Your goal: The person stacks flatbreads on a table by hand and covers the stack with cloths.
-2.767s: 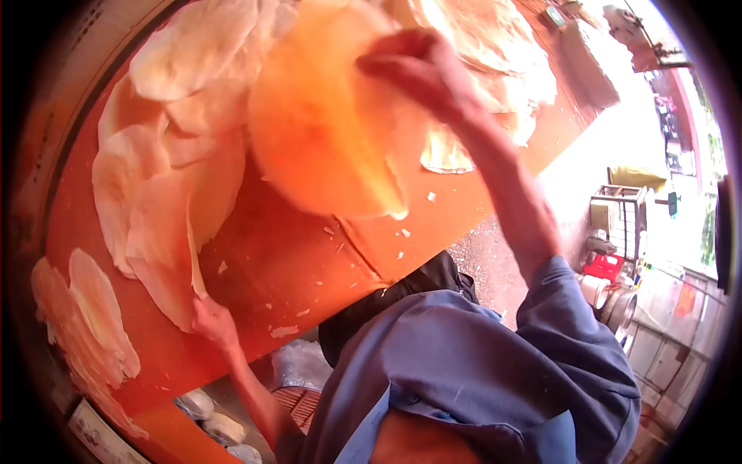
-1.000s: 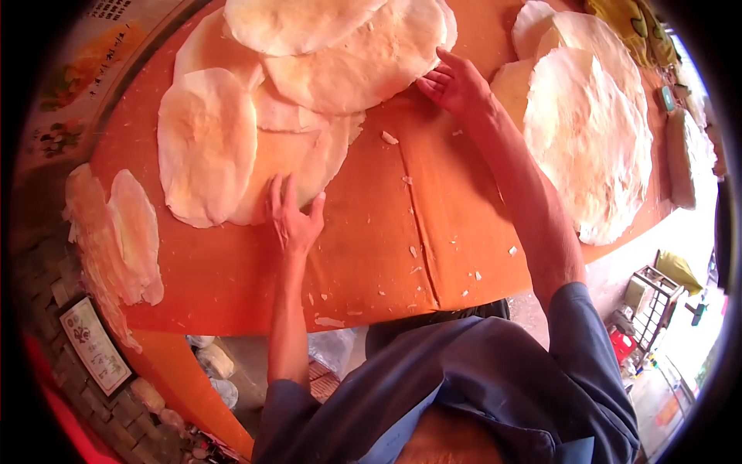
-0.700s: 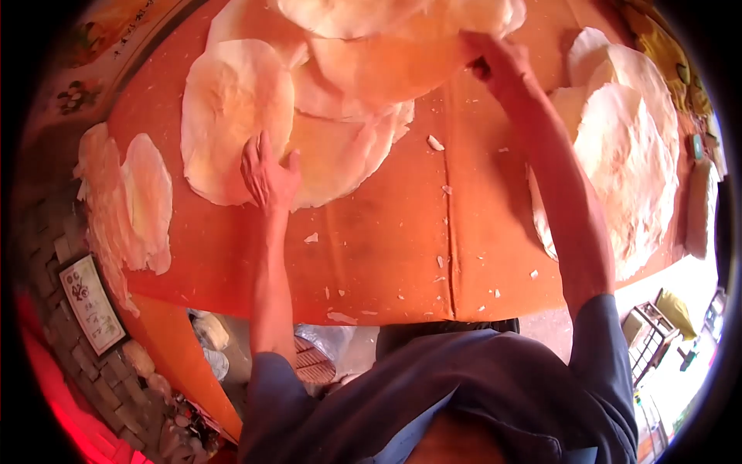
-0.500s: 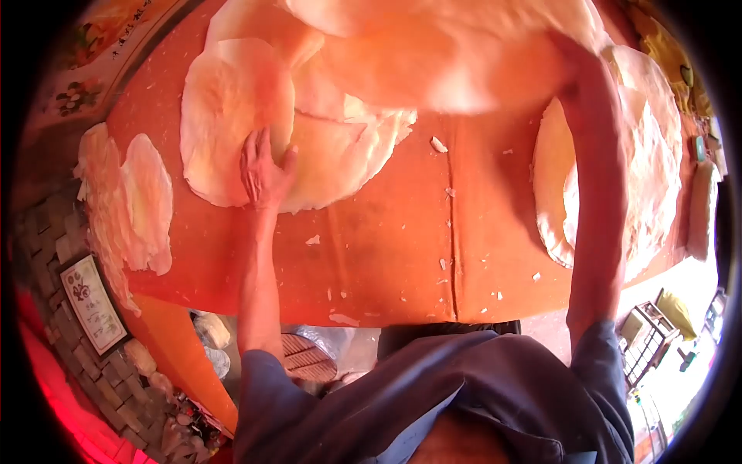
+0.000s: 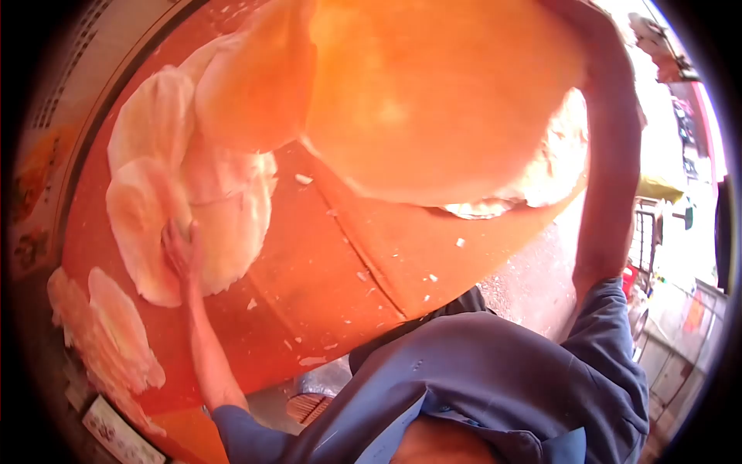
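My left hand (image 5: 180,251) lies open, with its fingers over the lower edge of a pile of thin, pale flatbreads (image 5: 236,240) on the left side of the table. A large, thin flatbread (image 5: 433,100) is raised close to the camera, glowing orange and blurred, and fills the upper middle. My right arm (image 5: 610,155) reaches up along its right side. The right hand is at the top, its fingers hidden by the flatbread it holds up. Beneath the raised flatbread, part of another flatbread pile (image 5: 568,155) shows at the right.
The orange table (image 5: 309,286) has crumbs and a seam running across it. Crumpled flatbread pieces (image 5: 116,332) lie at its lower left edge. A framed sign (image 5: 120,433) stands below that corner. Racks and goods are beyond the right side, in bright light.
The raised flatbread has swung right and nearer the camera, above the right-hand pile. My left hand stays on the left pile. The view has turned right, shifting the table leftward.
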Motion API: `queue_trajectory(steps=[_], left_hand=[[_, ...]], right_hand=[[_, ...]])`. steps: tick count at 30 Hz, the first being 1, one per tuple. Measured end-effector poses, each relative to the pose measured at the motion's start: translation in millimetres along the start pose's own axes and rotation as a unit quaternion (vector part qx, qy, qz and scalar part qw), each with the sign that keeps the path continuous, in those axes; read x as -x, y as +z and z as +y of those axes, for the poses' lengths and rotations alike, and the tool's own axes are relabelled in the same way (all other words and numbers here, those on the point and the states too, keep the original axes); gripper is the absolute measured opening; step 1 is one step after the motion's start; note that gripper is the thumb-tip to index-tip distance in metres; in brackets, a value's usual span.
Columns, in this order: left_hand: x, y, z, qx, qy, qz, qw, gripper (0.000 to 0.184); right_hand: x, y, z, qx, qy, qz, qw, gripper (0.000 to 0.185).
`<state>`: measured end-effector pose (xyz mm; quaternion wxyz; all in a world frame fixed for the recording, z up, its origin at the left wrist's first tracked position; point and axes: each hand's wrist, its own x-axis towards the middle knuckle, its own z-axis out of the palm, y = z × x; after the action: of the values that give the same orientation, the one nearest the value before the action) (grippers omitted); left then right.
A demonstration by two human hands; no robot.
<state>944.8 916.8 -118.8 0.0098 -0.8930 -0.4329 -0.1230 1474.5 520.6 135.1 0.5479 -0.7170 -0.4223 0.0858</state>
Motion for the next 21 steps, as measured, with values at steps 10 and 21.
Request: queue_trajectory(steps=[10,21], left_hand=[[-25,-47,11,-0.159,0.014,-0.032,0.987,0.055],[31,-119,53,-0.068,0.016,-0.042,0.997,0.035]], right_hand=[[144,-177,145,0.428,0.374,0.151,0.809,0.062],[78,126,65,-0.185,0.295,-0.027,0.937,0.042]])
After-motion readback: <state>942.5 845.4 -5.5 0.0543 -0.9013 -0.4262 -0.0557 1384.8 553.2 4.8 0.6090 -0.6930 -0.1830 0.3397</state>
